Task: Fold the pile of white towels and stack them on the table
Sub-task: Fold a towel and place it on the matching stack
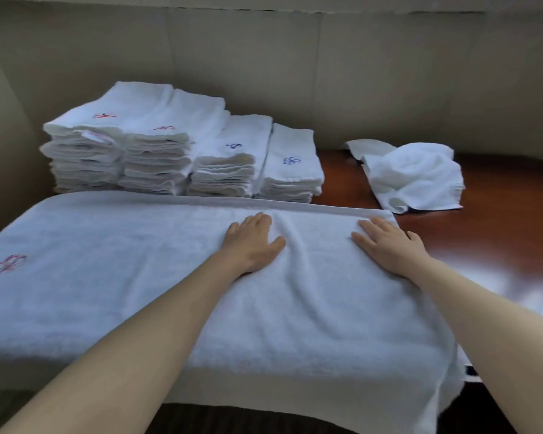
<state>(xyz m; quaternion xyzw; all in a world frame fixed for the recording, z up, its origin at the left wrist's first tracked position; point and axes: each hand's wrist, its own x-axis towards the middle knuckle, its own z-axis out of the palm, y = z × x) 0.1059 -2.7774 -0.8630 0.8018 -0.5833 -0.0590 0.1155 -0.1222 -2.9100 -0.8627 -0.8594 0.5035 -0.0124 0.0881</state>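
Note:
A large white towel (113, 277) lies spread flat across the near part of the table, with red stitching near its left end. My left hand (251, 242) rests flat on it, fingers straight, right of the towel's middle. My right hand (386, 242) presses flat on the towel near its far right corner. Behind the towel stand several stacks of folded white towels (157, 145), some with red marks and some with blue. A crumpled pile of unfolded white towels (411, 177) lies at the back right.
The dark wooden table (499, 233) shows bare on the right. A beige padded wall (358, 73) runs close behind the stacks and along the left. The towel's near edge hangs over the table's front edge.

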